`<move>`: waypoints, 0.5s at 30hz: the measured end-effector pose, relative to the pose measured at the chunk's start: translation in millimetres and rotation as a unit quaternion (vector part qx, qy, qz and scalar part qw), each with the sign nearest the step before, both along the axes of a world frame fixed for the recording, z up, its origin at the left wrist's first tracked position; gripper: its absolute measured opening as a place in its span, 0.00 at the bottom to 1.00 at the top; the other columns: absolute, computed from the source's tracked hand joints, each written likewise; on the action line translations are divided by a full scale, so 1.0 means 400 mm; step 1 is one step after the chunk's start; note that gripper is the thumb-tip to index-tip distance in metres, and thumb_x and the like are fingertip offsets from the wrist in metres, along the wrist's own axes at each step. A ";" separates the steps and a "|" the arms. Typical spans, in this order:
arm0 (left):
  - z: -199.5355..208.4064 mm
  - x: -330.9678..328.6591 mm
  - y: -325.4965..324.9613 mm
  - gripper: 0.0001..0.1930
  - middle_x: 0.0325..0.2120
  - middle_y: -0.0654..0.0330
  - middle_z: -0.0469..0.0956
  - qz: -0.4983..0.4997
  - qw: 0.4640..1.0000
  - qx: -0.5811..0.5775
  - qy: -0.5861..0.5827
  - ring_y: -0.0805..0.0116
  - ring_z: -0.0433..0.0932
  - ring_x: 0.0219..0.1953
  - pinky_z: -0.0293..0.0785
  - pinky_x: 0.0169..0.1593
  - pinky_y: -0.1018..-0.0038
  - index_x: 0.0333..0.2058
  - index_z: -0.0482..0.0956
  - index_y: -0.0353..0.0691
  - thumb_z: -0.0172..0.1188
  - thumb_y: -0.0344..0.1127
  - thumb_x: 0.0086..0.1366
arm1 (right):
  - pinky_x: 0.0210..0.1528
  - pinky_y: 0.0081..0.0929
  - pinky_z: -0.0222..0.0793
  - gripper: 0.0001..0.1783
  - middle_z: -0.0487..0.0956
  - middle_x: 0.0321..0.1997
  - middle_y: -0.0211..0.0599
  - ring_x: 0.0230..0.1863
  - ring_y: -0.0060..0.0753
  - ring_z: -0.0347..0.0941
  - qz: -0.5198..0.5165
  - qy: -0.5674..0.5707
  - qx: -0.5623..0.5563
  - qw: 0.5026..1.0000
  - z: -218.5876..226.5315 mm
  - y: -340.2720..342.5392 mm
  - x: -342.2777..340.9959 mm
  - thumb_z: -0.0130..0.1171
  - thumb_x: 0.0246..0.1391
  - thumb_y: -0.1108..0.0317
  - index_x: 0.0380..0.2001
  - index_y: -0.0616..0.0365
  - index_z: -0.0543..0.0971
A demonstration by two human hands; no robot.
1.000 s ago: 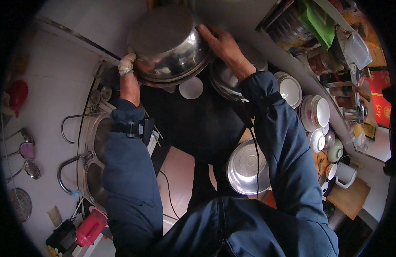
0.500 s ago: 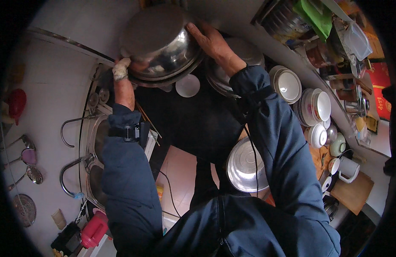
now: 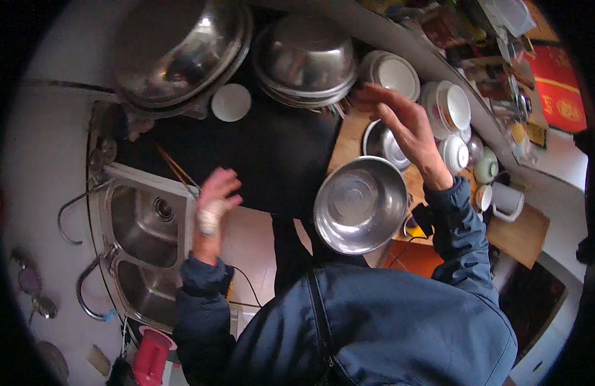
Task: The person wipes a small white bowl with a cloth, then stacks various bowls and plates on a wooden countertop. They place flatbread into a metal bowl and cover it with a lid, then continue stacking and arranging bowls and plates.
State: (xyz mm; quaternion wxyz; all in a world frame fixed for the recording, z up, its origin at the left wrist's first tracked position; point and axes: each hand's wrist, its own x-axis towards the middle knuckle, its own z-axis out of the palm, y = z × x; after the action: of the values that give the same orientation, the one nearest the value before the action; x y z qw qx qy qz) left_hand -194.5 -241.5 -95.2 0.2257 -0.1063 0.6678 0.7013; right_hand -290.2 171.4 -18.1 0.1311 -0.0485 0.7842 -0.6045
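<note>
My left hand (image 3: pixel 216 201) is raised over the counter's front edge near the sink, fingers spread, with nothing in it. Above the wooden board's far part, my right hand (image 3: pixel 406 125) is stretched out and empty, its fingertips near the stacked white bowls (image 3: pixel 395 76). A large upturned steel basin (image 3: pixel 175 55) rests at the back left. To its right is a stack of upturned steel basins (image 3: pixel 307 55), with a small white bowl (image 3: pixel 231 103) between the two. An upright, shiny steel basin (image 3: pixel 360 206) sits at the front edge, below my right hand, and partly overlaps a smaller steel bowl (image 3: pixel 385 145).
The double sink (image 3: pixel 146 222) with curved taps is on the left, chopsticks (image 3: pixel 174 163) beside it. More bowls (image 3: pixel 453 106), a white mug (image 3: pixel 506 201) and a cutting board (image 3: pixel 522 231) are on the right. Jars (image 3: pixel 496 80) crowd a shelf. A pink jug (image 3: pixel 153 357) stands lower left.
Both hands have let go of the large upturned basin, which now rests at the back left. They have drawn back toward me and apart. The view has shifted too.
</note>
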 end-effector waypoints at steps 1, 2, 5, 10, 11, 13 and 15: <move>-0.043 0.050 0.039 0.29 0.65 0.51 0.71 -0.092 0.994 -0.059 0.023 0.59 0.71 0.66 0.74 0.64 0.66 0.68 0.68 0.38 0.59 0.40 0.71 | 0.61 0.31 0.73 0.25 0.80 0.59 0.42 0.58 0.32 0.78 -0.015 -0.015 0.033 0.999 0.004 0.042 0.045 0.55 0.73 0.60 0.65 0.66 0.72; -0.076 0.105 0.070 0.31 0.66 0.54 0.69 -0.043 0.983 0.105 -0.145 0.61 0.72 0.65 0.74 0.62 0.67 0.69 0.67 0.40 0.59 0.44 0.72 | 0.60 0.31 0.73 0.24 0.81 0.58 0.41 0.57 0.30 0.78 -0.025 -0.027 0.059 0.998 0.003 0.076 0.092 0.55 0.73 0.61 0.64 0.66 0.73; -0.162 0.238 0.179 0.42 0.67 0.55 0.67 -0.162 0.953 0.173 -0.190 0.64 0.72 0.62 0.71 0.59 0.68 0.75 0.52 0.43 0.64 0.46 0.70 | 0.58 0.29 0.73 0.19 0.83 0.53 0.38 0.54 0.28 0.77 -0.061 -0.061 0.151 0.985 -0.008 0.162 0.233 0.55 0.72 0.64 0.59 0.64 0.78; -0.233 0.337 0.312 0.33 0.58 0.54 0.73 -0.218 0.952 0.123 -0.174 0.66 0.75 0.57 0.76 0.55 0.66 0.69 0.60 0.40 0.63 0.44 0.72 | 0.54 0.29 0.75 0.17 0.85 0.44 0.34 0.49 0.26 0.80 -0.091 -0.195 0.161 0.963 -0.023 0.221 0.459 0.52 0.74 0.64 0.53 0.64 0.81; -0.247 0.342 0.330 0.33 0.59 0.55 0.72 -0.230 0.949 0.104 -0.188 0.65 0.74 0.57 0.78 0.54 0.65 0.69 0.60 0.41 0.63 0.45 0.73 | 0.52 0.28 0.75 0.15 0.85 0.42 0.34 0.46 0.24 0.80 -0.105 -0.185 0.127 0.969 -0.029 0.216 0.499 0.53 0.73 0.65 0.49 0.65 0.82; -0.269 0.359 0.345 0.27 0.57 0.57 0.73 -0.257 0.954 0.035 -0.152 0.66 0.74 0.55 0.77 0.54 0.66 0.63 0.67 0.40 0.61 0.48 0.74 | 0.51 0.27 0.76 0.14 0.85 0.40 0.34 0.44 0.24 0.80 -0.129 -0.211 0.105 0.963 -0.046 0.196 0.569 0.53 0.73 0.66 0.44 0.66 0.82; -0.287 0.374 0.340 0.27 0.54 0.59 0.75 -0.195 0.964 0.034 -0.180 0.67 0.74 0.53 0.74 0.56 0.70 0.61 0.70 0.38 0.62 0.49 0.73 | 0.50 0.27 0.77 0.13 0.85 0.39 0.34 0.44 0.24 0.80 -0.100 -0.215 0.102 0.966 -0.053 0.192 0.626 0.53 0.73 0.66 0.42 0.66 0.81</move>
State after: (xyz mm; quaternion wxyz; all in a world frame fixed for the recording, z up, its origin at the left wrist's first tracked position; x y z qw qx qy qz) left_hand -45.0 -105.7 -210.0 0.4777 -0.0907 0.5996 0.6357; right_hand -39.6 248.0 -39.4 0.2396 0.1746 0.7963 -0.5273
